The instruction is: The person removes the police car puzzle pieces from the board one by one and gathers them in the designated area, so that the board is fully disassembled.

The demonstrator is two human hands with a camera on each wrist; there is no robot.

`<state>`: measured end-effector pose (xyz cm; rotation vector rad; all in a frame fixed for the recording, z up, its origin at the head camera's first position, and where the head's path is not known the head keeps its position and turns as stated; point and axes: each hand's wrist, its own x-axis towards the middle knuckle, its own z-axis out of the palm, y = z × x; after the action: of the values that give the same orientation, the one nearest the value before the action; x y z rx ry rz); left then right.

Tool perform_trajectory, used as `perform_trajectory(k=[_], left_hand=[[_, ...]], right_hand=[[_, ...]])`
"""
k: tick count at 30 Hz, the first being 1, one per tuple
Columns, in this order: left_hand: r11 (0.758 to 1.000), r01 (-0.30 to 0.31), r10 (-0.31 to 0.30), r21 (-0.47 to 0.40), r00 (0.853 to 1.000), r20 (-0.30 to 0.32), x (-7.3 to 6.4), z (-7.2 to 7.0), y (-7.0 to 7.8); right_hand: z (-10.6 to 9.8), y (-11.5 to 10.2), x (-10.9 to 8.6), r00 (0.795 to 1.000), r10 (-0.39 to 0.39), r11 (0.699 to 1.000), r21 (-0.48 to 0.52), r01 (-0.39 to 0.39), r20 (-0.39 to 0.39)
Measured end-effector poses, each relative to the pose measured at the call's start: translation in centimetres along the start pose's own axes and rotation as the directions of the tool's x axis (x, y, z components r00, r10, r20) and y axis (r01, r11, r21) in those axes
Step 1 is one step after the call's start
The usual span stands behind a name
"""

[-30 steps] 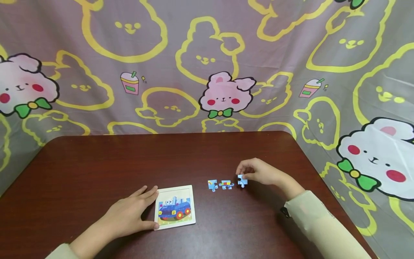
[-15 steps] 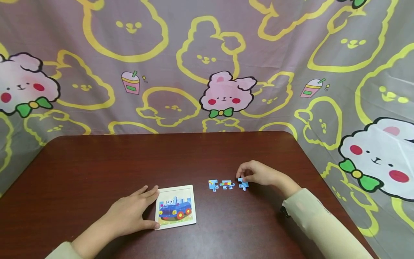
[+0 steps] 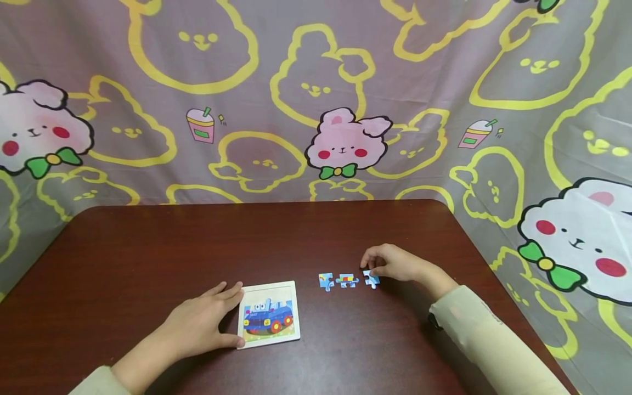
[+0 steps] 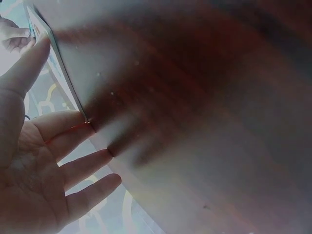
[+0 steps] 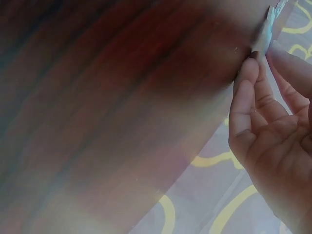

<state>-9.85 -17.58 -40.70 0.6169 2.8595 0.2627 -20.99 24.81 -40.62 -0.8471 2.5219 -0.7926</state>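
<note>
In the head view my left hand (image 3: 199,321) lies at the left side of a square picture puzzle (image 3: 269,314) with a pale frame and a blue cartoon car. Its thumb tip touches the lower left corner and its index finger the upper left one. The fingers look straight and spread in the left wrist view. My right hand (image 3: 395,263) pinches a light-blue jigsaw piece (image 3: 371,279) between thumb and fingers, low over the table. Left of it lie a blue jigsaw piece with a yellow-orange mark (image 3: 325,281) and one with red, yellow and green blocks (image 3: 347,280).
The dark brown table (image 3: 207,241) has rounded far corners. A grey-pink curtain (image 3: 276,71) printed with yellow outlines and rabbit faces hangs behind it and along both sides. The loose pieces lie in a row to the right of the framed puzzle.
The jigsaw piece in my right hand has shifted slightly right and turned a little, with the hand slightly lower. My left hand and the framed puzzle have stayed in place.
</note>
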Motion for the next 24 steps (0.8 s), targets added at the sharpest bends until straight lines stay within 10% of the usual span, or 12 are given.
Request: perform_trajectory(k=[13, 24], left_hand=[[1.0, -0.006, 0.006, 0.0, 1.0, -0.013, -0.2, 0.0, -0.1], [1.0, -0.003, 0.003, -0.019, 1.0, -0.01, -0.3, 0.0, -0.1]], right_hand=[[-0.3, -1.8, 0.8, 0.999, -0.034, 0.999, 0.026, 0.035, -0.014], [2.0, -6.8, 5.1, 0.99, -0.119, 0.991, 0.071, 0.114, 0.071]])
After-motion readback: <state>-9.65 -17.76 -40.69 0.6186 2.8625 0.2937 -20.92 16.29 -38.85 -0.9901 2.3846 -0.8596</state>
